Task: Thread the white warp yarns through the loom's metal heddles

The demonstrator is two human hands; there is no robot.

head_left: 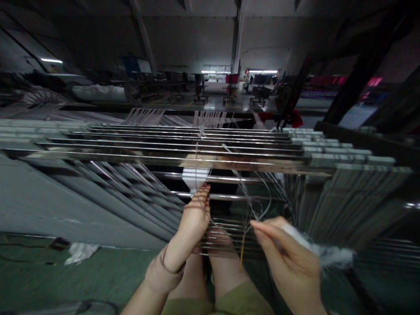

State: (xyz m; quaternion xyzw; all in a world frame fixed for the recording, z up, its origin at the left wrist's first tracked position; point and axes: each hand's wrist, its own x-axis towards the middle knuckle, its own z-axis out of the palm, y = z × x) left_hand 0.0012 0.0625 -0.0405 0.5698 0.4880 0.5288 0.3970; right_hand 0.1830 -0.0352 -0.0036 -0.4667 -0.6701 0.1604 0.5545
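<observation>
My left hand (198, 214) reaches up among the bars of a loom-like frame, fingers pressed together. A white thread bundle (195, 178) narrows down into its fingertips. My right hand (290, 262) is closed, with thumb and forefinger pinching loose grey threads (254, 210) that rise toward the bars. Behind the right hand, a fluffy white tuft of fibre (334, 256) sticks out to the right; whether the hand holds it too is unclear. Between the hands hangs a thin yellow rod (242, 251); what holds it is hard to make out.
Long metal bars (157, 151) cross in front of me. Dense grey heddles (351, 205) hang at the right, and more slope down on the left beside a grey sheet (75, 205). A white rag (81, 253) lies on the green floor. Stands and rolls fill the dim hall behind.
</observation>
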